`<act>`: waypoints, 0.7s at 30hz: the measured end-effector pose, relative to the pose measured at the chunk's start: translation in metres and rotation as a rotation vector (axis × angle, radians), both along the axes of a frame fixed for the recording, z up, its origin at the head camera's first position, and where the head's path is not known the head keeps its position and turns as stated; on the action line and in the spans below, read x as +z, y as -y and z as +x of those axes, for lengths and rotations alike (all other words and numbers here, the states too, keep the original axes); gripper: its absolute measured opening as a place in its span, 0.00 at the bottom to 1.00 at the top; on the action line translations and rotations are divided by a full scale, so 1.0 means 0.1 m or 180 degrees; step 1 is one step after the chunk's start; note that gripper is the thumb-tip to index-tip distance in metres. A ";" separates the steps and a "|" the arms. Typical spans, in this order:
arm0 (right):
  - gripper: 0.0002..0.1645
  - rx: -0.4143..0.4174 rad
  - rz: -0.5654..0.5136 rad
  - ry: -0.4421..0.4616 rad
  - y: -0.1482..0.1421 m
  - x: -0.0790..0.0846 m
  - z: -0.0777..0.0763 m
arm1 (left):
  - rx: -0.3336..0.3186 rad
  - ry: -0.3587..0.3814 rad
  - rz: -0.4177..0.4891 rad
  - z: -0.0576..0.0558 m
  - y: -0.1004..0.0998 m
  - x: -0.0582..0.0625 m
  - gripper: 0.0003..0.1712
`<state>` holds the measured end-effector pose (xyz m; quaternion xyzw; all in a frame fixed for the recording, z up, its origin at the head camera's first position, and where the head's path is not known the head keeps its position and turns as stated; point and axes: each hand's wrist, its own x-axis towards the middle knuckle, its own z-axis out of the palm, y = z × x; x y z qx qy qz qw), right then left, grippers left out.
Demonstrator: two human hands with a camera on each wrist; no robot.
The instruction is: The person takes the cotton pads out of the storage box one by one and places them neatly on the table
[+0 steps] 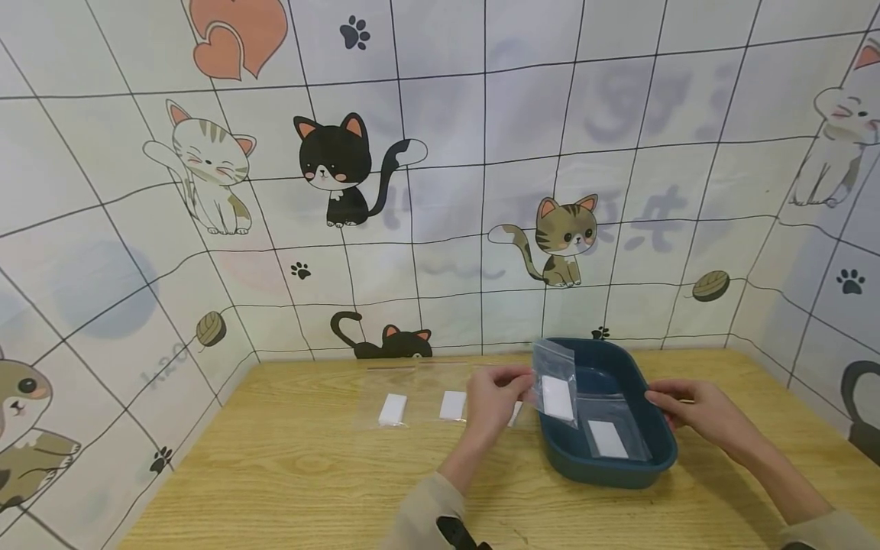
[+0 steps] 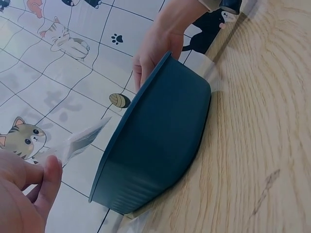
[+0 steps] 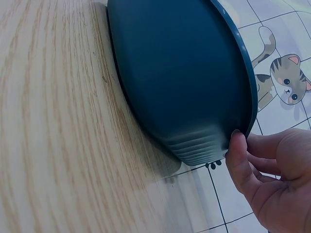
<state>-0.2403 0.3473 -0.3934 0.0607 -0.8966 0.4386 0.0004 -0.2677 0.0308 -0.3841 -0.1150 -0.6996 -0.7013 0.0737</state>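
My left hand (image 1: 493, 397) pinches the edge of a clear zip bag (image 1: 554, 382) with a white block inside, held up over the left rim of a dark teal plastic basin (image 1: 612, 477). In the left wrist view the bag (image 2: 85, 138) tilts beside the basin's rim, clear of the table. My right hand (image 1: 694, 409) grips the basin's right rim, thumb outside, as the right wrist view shows (image 3: 272, 170). Inside the basin lies another zip bag (image 1: 608, 437) with a white rectangular block.
Left of the basin, clear bags with white pieces lie in a row on the wooden table (image 1: 330, 481): a left bag (image 1: 393, 410), a middle bag (image 1: 452, 406), and one partly hidden behind my left hand. A cat-print wall covering (image 1: 447, 229) stands behind the table.
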 end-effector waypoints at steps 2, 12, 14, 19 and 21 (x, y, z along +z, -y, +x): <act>0.32 0.0015 0.0001 -0.0012 0.00 0.00 0.00 | -0.0018 0.0018 -0.0001 -0.01 0.04 0.00 0.04; 0.32 0.0017 -0.0064 -0.0024 -0.01 -0.02 -0.01 | 0.0017 0.0100 -0.0049 -0.07 0.21 -0.01 0.05; 0.32 -0.0001 -0.0086 -0.0009 -0.01 -0.02 -0.02 | 0.0027 0.0125 -0.0060 -0.07 0.25 0.00 0.05; 0.32 0.0022 -0.0049 -0.0019 -0.02 -0.03 -0.01 | 0.0064 0.0138 -0.0065 -0.08 0.33 0.02 0.05; 0.32 0.0010 -0.0056 -0.0017 -0.01 -0.03 -0.02 | 0.0070 0.0131 -0.0067 -0.08 0.35 0.02 0.04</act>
